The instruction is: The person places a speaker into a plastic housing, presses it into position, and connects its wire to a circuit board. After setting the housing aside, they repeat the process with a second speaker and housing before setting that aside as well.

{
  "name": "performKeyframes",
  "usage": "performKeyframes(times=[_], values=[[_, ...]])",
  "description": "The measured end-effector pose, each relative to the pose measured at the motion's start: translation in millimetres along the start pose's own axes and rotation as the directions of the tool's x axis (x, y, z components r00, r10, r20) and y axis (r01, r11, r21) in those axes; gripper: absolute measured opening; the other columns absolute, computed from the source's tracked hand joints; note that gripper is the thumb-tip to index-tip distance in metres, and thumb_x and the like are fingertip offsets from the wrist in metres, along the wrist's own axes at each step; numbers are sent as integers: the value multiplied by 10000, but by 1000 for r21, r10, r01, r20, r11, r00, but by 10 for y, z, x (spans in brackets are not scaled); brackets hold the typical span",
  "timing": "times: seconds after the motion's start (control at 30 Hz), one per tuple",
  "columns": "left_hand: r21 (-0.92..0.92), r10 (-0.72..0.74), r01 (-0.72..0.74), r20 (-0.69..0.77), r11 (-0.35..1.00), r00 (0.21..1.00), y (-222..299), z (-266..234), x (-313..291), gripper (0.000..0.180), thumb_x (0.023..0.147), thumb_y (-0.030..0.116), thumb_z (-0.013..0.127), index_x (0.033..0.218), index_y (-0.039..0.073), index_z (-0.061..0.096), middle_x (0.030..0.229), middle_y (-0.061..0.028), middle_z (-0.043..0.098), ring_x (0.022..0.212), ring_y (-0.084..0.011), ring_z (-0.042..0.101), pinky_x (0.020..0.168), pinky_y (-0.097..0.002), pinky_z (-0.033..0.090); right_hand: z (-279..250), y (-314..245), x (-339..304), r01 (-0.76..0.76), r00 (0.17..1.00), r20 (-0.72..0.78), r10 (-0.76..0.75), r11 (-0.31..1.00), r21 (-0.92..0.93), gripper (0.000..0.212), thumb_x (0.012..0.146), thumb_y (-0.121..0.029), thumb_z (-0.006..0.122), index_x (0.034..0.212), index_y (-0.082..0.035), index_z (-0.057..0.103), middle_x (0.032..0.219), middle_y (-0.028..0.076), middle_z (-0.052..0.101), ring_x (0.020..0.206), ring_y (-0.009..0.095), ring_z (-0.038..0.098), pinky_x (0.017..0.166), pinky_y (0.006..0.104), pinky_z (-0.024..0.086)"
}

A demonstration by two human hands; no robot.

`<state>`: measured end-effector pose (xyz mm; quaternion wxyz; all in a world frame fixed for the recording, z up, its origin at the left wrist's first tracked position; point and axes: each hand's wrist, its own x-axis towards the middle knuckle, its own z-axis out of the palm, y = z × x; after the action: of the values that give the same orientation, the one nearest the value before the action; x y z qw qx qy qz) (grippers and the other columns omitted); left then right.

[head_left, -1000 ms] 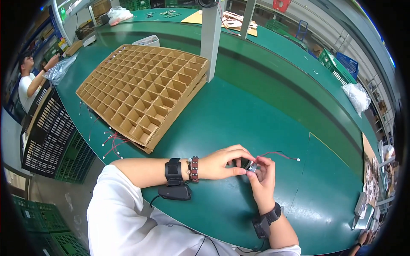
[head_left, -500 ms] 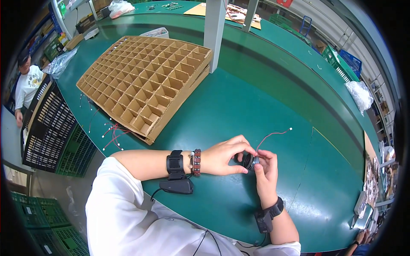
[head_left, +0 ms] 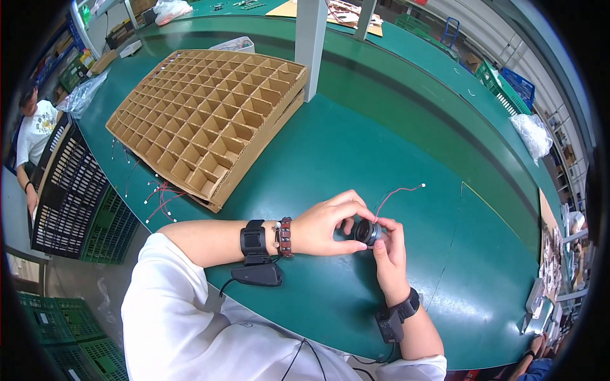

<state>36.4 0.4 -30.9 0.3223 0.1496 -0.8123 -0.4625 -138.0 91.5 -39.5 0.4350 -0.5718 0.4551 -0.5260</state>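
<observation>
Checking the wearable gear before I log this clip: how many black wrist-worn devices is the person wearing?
2. One black wrist device sits on the left forearm, beside a beaded bracelet; the other black wrist device is on the right wrist, below the right hand. None seem hidden.

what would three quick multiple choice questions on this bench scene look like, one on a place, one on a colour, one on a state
1. Where does the cardboard divider tray lie relative to the hands?
A. ahead and to the person's left
B. at the right edge of the table
C. under the hands

2. What colour is the table top?
A. grey
B. green
C. brown

3. How is the small round black part with the thin red wire held?
A. lying alone on the table
B. in the left hand only
C. between both hands

Answers: 1 A, the tray sits up and left of the hands. 2 B, the surface is green. 3 C, the left hand and right hand both grip it.
</observation>
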Motion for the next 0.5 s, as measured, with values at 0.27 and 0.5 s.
performKeyframes(times=[0.27, 0.5], values=[[-35, -48, 50, 42, 998, 998, 12, 9, 6, 437, 716, 127, 743, 1107, 85, 551, 1010, -40, 472, 688, -85, 516, 607, -229, 418, 33, 20, -13, -8, 1000, 2, 7, 992, 123, 334, 916, -113, 509, 1193, -7, 354, 1139, 100, 426, 1021, 171, 532, 834, 274, 435], [-35, -65, 67, 71, 997, 995, -13, -17, -3, 437, 717, 158, 759, 1086, 65, 546, 962, -39, 480, 659, -84, 498, 586, -219, 418, 33, 3, -2, -75, 996, 42, 72, 995, 68, 312, 926, -127, 491, 1183, -3, 366, 1120, 114, 491, 983, 154, 530, 803, 264, 445]])
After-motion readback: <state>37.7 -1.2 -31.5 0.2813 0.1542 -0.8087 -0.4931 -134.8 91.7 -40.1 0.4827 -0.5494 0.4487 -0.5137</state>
